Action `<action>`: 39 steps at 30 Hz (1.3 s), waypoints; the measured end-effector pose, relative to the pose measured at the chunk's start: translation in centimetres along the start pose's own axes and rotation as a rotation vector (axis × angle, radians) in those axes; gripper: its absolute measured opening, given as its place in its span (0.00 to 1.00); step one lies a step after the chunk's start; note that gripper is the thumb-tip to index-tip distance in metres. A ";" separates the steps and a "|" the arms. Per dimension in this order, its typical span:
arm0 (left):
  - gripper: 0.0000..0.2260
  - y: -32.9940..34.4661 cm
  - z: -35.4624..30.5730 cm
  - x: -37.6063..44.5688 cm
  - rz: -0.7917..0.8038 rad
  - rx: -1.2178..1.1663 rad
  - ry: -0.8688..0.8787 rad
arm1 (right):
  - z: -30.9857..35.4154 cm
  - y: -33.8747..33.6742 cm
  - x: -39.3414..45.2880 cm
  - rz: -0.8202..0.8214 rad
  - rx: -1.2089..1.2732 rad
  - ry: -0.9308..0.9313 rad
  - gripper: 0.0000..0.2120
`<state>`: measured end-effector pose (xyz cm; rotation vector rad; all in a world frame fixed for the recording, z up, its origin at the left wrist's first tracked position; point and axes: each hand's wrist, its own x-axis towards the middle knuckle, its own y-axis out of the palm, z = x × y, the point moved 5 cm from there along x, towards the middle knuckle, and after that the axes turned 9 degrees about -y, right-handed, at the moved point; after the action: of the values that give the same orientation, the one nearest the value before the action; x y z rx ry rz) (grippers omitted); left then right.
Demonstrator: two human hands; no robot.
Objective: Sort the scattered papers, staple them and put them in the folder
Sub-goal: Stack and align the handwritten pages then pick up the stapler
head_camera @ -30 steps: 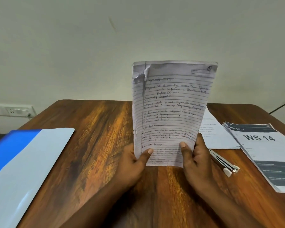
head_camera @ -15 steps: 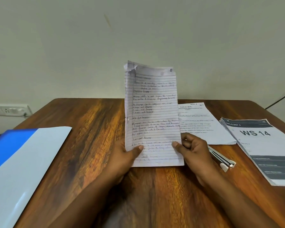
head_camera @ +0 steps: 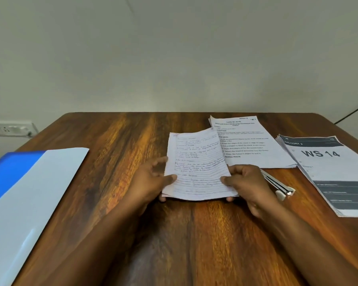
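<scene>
Both hands on handwritten papers [head_camera: 196, 164], low over table [head_camera: 116, 137].

Left hand [head_camera: 151, 182] and right hand [head_camera: 246, 182] pinching side edges, thumbs on top; lowered from upright to nearly flat.

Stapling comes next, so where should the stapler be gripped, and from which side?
Probably grip the stapler across its long, narrow body near the exposed near end, coming from above with the right hand. It lies flat on the table, its far end hidden behind that hand.

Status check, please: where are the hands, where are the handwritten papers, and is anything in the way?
Left hand and right hand both grip handwritten papers, low over table. Stapler beside right hand. Folder far left, path open.
</scene>
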<state>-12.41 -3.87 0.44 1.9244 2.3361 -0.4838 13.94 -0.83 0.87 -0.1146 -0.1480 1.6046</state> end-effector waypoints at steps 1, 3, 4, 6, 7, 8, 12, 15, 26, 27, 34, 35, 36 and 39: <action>0.22 0.0 -0.2 0.0 0.006 0.005 -0.004 | 0.3 -0.3 0.0 -0.011 -0.100 -0.052 0.04; 0.14 0.2 -0.5 -0.2 0.019 0.000 0.016 | 1.1 -0.8 -0.1 -0.038 -0.386 -0.208 0.07; 0.12 0.4 -0.5 -0.4 0.025 -0.008 0.022 | 1.6 -0.8 -0.4 -0.050 -0.543 -0.289 0.11; 0.10 0.7 -0.5 -0.7 0.020 -0.022 0.026 | 2.5 -0.5 -1.2 -0.102 -0.832 -0.453 0.24; 0.10 0.9 -0.4 -0.8 0.016 -0.028 0.031 | 3.1 0.0 -1.7 -0.113 -0.907 -0.536 0.29; 0.10 1.2 -0.4 -0.8 0.011 -0.030 0.037 | 3.8 0.5 -2.2 -0.098 -0.910 -0.615 0.30; 0.08 2.0 0.0 -1.0 -0.009 -0.024 0.040 | 5.1 3.9 -4.6 0.140 -0.647 -0.796 0.24; 0.07 2.3 0.1 -1.1 -0.006 -0.019 0.059 | 3.8 5.8 -5.2 0.274 -0.584 -0.821 0.21; 0.03 2.8 0.3 -1.4 0.030 -0.056 0.077 | 2.7 4.9 -3.4 0.237 -0.372 -0.616 0.04; 0.02 2.8 0.3 -1.4 0.032 -0.057 0.077 | 2.6 4.9 -3.3 0.236 -0.369 -0.600 0.04; 0.03 2.9 0.1 -1.7 0.062 -0.113 0.047 | 3.2 4.9 -3.8 0.238 -0.380 -0.665 0.12; 0.04 3.0 0.1 -1.7 0.064 -0.125 0.039 | 3.4 5.0 -3.9 0.261 -0.386 -0.681 0.14; 0.04 2.9 0.1 -1.7 0.066 -0.135 0.033 | 3.4 5.1 -4.0 0.289 -0.397 -0.691 0.16; 0.05 2.9 0.1 -1.8 0.071 -0.150 0.020 | 3.4 5.2 -4.1 0.352 -0.437 -0.707 0.21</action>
<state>-9.23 -5.10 0.20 1.9440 2.2355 -0.2752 8.38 -5.16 3.30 0.1027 -1.0761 1.8832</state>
